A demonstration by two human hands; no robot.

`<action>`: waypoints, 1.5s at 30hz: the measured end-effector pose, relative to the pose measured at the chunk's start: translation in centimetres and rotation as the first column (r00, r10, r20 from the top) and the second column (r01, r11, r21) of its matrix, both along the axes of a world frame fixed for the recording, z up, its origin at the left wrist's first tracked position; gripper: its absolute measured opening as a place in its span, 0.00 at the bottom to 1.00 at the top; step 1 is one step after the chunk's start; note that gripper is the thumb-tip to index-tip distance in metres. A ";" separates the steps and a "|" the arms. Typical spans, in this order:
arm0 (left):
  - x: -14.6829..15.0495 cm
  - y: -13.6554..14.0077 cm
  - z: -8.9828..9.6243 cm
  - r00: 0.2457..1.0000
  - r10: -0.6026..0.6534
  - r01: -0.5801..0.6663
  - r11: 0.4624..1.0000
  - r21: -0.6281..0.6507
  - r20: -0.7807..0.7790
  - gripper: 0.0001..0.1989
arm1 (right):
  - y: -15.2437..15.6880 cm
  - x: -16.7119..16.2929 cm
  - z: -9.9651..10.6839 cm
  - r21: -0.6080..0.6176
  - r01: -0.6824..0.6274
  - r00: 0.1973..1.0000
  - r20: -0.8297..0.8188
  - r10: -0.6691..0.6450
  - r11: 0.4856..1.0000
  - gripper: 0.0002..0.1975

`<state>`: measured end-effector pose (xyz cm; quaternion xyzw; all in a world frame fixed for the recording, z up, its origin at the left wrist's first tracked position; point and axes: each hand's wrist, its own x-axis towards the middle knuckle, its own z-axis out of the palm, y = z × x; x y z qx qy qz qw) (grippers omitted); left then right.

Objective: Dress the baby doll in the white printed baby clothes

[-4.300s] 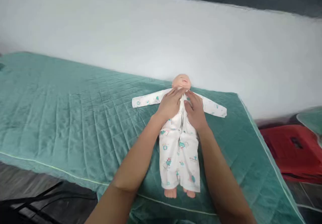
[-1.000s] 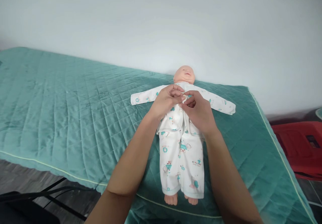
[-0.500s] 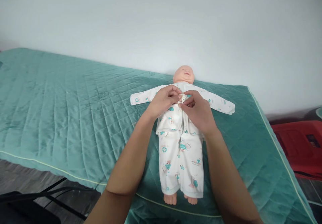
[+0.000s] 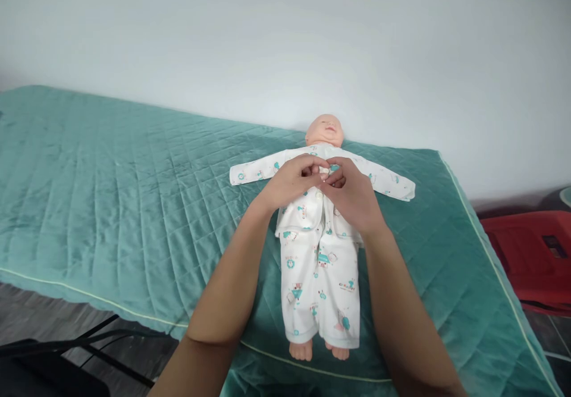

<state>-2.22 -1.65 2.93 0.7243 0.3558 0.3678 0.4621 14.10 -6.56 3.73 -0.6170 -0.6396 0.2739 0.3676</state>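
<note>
A baby doll (image 4: 324, 129) lies on its back, dressed in a white printed jacket (image 4: 300, 213) and matching trousers (image 4: 319, 290). Both sleeves stretch out to the sides. My left hand (image 4: 297, 177) pinches the jacket's front edge at the chest. Opposite it, my right hand (image 4: 350, 191) pinches the other front edge, and the fingertips of both hands meet there. One button (image 4: 319, 194) shows just below my fingers; the spot between the fingertips is mostly hidden. Lower down, the jacket's front edges hang apart.
A green quilted cover (image 4: 134, 206) spreads over the table under the doll, up against a pale wall (image 4: 267, 40). To the right stands a red plastic object (image 4: 530, 260) on the floor. Black metal bars (image 4: 89, 349) show at the lower left.
My left fingertips have moved right, closing against my right fingertips over the button that showed between them. The doll lies as before.
</note>
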 end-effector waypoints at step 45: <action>1.1 -0.5 -0.5 0.944 0.168 -0.039 0.913 0.406 -0.286 0.14 | -2.1 0.7 2.9 -0.205 -0.220 0.946 0.194 0.260 0.954 0.19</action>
